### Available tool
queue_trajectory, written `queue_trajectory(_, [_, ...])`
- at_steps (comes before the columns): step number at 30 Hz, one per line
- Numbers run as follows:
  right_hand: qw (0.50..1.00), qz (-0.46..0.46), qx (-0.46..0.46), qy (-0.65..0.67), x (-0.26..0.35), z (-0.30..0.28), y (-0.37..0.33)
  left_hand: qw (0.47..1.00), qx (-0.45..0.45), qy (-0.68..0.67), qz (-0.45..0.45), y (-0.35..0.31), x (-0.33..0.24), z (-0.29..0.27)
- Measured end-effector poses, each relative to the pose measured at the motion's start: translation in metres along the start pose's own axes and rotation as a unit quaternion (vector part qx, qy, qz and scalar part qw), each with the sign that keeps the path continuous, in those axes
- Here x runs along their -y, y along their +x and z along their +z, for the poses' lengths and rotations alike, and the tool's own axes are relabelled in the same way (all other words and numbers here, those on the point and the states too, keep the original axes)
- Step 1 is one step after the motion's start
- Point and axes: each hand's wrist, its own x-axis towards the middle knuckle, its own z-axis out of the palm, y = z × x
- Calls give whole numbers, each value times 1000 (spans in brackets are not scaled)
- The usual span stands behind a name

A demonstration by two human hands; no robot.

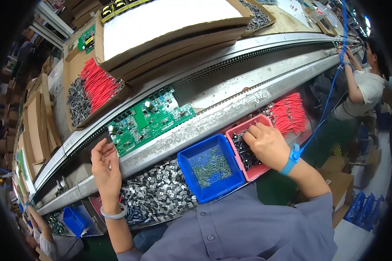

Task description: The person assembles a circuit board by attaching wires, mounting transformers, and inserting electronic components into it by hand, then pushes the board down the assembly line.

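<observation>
My right hand (265, 144), with a blue strap (292, 160) on its wrist, reaches into a pink bin (253, 175) of small dark components (244, 150). Its fingers are drawn together, and whatever is between them is hidden. My left hand (106, 167) is raised beside the left end of a green circuit board (154, 117), fingers apart and holding nothing. The board carries several mounted parts and lies across the conveyor track. Left of the pink bin sits a blue bin (188, 167) of thin-leaded small components (211, 167).
Loose three-legged components (157, 191) fill the tray by my left forearm. Red-sleeved leads (287, 114) lie beyond the pink bin; more (98, 82) fill a carton behind the track (231, 98). A large cardboard box (174, 43) stands behind. Co-workers (361, 87) sit at either side.
</observation>
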Motion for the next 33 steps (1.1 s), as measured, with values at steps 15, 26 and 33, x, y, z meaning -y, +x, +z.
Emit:
queue_trajectory(15, [962, 3, -90, 258, -17, -59, 17, 872, 301, 128, 364, -36, -141, 155])
queue_trajectory(26, [923, -129, -141, 333, -7, -24, 128, 844, 259, 224, 412, -49, -115, 282])
queue_trajectory(33, [949, -119, -108, 271, -7, -12, 160, 853, 258, 185, 415, -46, -124, 265])
